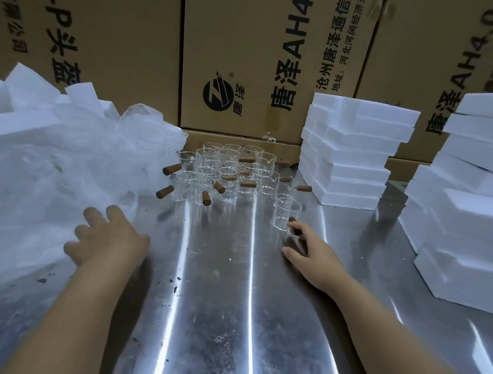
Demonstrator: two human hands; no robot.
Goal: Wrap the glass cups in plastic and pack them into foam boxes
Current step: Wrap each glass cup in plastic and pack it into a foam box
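Left hand (107, 235) fingers (91, 215) spread on plastic heap (50, 173) at the table (217, 301) left edge; right hand (313, 258) fingers apart, touching nearest glass cup (285, 214); closed foam boxes (354, 165) stacked at right edge.

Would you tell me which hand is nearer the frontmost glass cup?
Right: the right hand is right beside the glass cup; the left hand rests on the plastic pile, leftward.

A shiny stainless-steel tabletop (218, 316) fills the near and middle ground, streaked with bright reflections and scattered with small dark specks (178, 278). Along its far edge stands a wall of tall brown cardboard cartons (249, 41) printed with black Chinese lettering and a round logo (218, 93).
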